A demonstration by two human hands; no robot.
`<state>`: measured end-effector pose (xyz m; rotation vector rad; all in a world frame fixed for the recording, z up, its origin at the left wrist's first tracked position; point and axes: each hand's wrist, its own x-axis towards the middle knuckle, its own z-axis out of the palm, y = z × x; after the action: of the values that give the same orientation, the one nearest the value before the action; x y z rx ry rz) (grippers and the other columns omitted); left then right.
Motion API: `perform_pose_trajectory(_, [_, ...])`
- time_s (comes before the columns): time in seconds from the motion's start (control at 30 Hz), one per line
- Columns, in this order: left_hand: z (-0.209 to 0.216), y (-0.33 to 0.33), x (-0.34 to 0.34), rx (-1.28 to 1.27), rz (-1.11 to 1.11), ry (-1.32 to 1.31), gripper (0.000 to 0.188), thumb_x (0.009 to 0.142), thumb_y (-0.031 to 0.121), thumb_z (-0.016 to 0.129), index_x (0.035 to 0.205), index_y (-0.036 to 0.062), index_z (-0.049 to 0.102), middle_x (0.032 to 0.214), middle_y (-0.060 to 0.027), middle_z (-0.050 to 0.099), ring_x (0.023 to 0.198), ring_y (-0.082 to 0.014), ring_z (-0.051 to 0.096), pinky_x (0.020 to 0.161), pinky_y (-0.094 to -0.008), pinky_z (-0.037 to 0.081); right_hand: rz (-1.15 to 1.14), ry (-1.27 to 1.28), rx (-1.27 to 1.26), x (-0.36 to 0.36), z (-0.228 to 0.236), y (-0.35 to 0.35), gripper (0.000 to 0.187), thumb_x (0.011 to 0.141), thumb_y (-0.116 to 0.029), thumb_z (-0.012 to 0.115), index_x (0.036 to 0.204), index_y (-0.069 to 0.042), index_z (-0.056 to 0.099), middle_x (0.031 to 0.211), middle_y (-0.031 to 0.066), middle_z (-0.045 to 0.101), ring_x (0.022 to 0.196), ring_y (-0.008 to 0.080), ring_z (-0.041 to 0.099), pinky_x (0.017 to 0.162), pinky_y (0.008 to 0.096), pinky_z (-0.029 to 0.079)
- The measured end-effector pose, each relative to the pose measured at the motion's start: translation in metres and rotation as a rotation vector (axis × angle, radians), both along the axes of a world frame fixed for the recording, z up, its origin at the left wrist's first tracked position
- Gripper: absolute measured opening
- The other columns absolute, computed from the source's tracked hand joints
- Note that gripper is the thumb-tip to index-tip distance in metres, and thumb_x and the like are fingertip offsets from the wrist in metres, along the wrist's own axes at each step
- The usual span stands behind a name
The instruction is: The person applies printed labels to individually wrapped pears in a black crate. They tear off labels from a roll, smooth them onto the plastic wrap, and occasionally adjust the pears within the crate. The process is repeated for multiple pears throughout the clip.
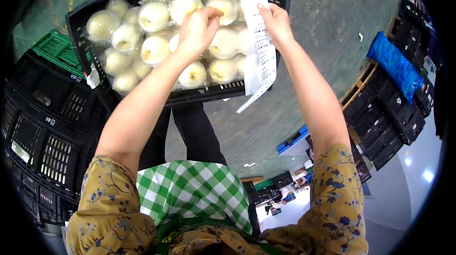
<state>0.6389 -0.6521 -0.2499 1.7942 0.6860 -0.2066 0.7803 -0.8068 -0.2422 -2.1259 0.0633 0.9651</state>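
Note:
A black plastic crate (pixel 190 97) in front of me holds clear-wrapped packs of pale round fruit (pixel 154 50) in white foam nets. My left hand (pixel 198 31) is over the middle of the packs, its fingertips pinched together against a wrapped fruit (pixel 222 9) near the far right. Whatever those fingertips hold, if anything, is hidden. At the crate's right side my right hand (pixel 275 23) grips a long strip of white printed labels (pixel 259 41) between thumb and fingers. The strip hangs down over the crate's right end, and its lower tail curls past the near rim.
Stacked black crates (pixel 57 146) stand close on my left, with a green crate (pixel 59 53) among them. On the right, a blue plastic-wrapped bundle (pixel 395 65) lies on more black crates (pixel 380 122). Small scraps lie on the grey-green floor (pixel 327 22).

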Motion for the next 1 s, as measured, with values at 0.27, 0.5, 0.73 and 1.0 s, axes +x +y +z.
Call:
perform_pose_trajectory(0.27, [-0.067,0.027,0.039,0.067,-0.035,-0.043,0.035,0.080,0.010,0.043,0.110,0.0088,0.060,0.102,-0.0145,0.063,0.092,-0.0274,0.061,0.083,-0.0337,0.045,-0.164,0.303,-0.180,0.038,-0.066,0.047,0.028,0.086,-0.017,0.057,0.097,0.010,0.056,0.081,0.0126,0.063,0.065,0.0178,0.061,0.056,0.0345,0.052])
perform_pose_trajectory(0.5, [-0.098,0.029,0.068,-0.144,-0.113,-0.150,0.042,0.081,0.015,0.038,0.119,0.0067,0.054,0.112,-0.0134,0.059,0.102,-0.0225,0.056,0.090,-0.0317,0.040,-0.314,0.408,-0.163,0.046,-0.086,0.059,0.027,0.089,-0.013,0.051,0.098,0.013,0.053,0.082,0.0168,0.062,0.068,0.0245,0.064,0.057,0.0398,0.055])
perform_pose_trajectory(0.73, [-0.098,0.018,0.099,-0.593,-0.131,0.050,0.046,0.089,0.031,0.034,0.125,0.0058,0.048,0.122,-0.0089,0.053,0.111,-0.0172,0.049,0.098,-0.0285,0.033,-0.238,0.420,-0.179,0.047,-0.093,0.059,0.025,0.089,-0.011,0.048,0.099,0.011,0.054,0.084,0.0162,0.062,0.070,0.0257,0.064,0.058,0.0407,0.055])
perform_pose_trajectory(1.0, [-0.138,0.009,0.100,-0.647,-0.209,0.018,0.057,0.091,0.047,0.027,0.134,0.0106,0.038,0.139,-0.0086,0.035,0.130,-0.0180,0.029,0.108,-0.0276,0.015,-0.302,0.456,0.010,0.025,-0.043,0.034,0.025,0.087,-0.014,0.055,0.101,0.007,0.055,0.087,0.0135,0.063,0.073,0.0203,0.063,0.064,0.0338,0.053])
